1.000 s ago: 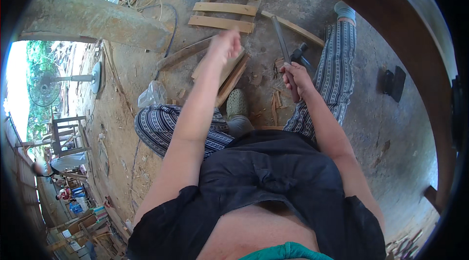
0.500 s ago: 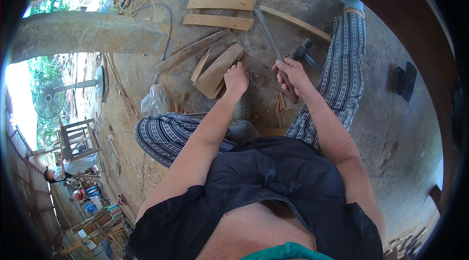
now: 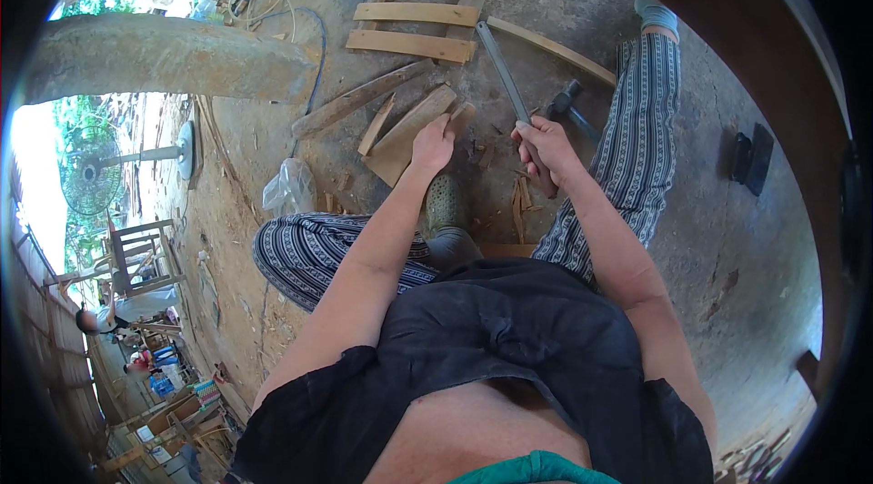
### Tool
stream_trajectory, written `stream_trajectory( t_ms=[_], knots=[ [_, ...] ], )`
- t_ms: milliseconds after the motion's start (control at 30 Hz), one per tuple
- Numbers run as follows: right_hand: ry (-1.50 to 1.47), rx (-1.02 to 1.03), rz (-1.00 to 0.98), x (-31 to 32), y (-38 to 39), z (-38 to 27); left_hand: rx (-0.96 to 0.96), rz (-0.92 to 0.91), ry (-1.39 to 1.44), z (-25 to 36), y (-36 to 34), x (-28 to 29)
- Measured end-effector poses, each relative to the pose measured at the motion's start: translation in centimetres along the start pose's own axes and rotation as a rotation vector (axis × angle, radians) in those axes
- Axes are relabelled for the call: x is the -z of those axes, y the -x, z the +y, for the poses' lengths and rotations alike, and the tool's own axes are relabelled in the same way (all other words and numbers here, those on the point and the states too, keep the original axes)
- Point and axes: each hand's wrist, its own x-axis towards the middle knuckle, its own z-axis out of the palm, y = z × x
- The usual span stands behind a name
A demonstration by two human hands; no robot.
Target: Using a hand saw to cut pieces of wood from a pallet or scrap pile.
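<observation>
Mid-frame, the right hand [image 3: 548, 149] is gripping a metal tool [image 3: 502, 70]; the left hand [image 3: 433, 146], grip unclear from here, is overlapping wooden blocks [image 3: 423, 110].

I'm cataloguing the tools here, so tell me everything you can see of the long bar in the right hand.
The long bar is straight, narrow and grey, metal by its look, with a reddish-brown near end that may be a handle. The right hand grips it by that end, part of which shows below the hand. It slants away, its far end leaning left, close to the near right corner of the slatted wooden panel; whether it touches the floor is unclear.
</observation>
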Motion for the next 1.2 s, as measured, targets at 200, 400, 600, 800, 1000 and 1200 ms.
stream_trajectory(
  t_ms=[200,400,600,800,1000,1200],
  knots=[
    [0.008,-0.006,0.022,0.1,-0.2,0.2,-0.048,0.086,0.189,-0.4,-2.8,2.5],
    [0.035,-0.011,0.029,0.2,-0.3,0.3,0.103,0.082,-0.192,-0.5,-3.4,4.1],
    [0.040,-0.032,0.018,0.0,-0.5,0.4,0.129,0.098,-0.236,-1.0,-3.2,3.4],
    [0.056,-0.053,0.017,-0.3,-0.7,0.5,0.211,0.085,-0.249,-0.4,-3.5,3.0],
    [0.090,-0.064,0.028,-0.5,-1.0,1.0,0.347,0.057,-0.214,-0.3,-3.5,2.1],
    [0.382,-0.040,0.075,-0.8,-0.9,2.2,0.522,0.122,-0.184,0.5,-4.7,1.5]
  ],
)
